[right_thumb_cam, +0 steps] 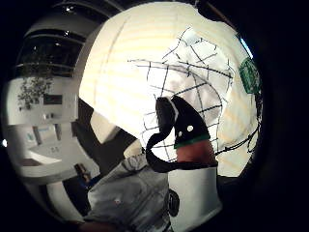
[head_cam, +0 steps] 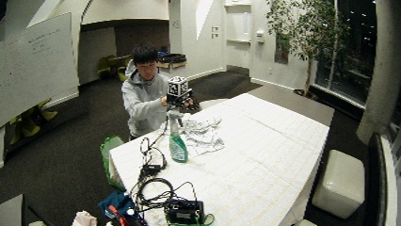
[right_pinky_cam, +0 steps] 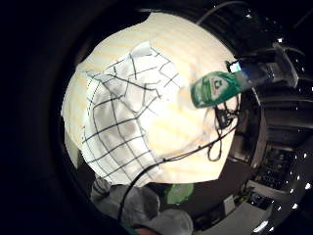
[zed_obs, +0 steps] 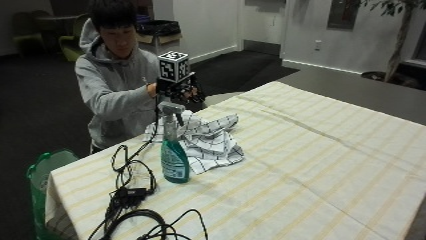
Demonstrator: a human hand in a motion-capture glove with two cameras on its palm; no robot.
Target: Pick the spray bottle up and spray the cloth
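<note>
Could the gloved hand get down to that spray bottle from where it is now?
Probably yes. The gloved hand is raised above the checked cloth, and the spray bottle stands upright beside the cloth, its top unobstructed. Only cables lie on its far side.

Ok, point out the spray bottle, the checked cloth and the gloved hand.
spray bottle (zed_obs: 174, 162): outside view, on its green label.
checked cloth (zed_obs: 212, 141): outside view, on its crumpled middle.
gloved right hand (zed_obs: 174, 90): outside view, on the glove, raised above the cloth.
</note>
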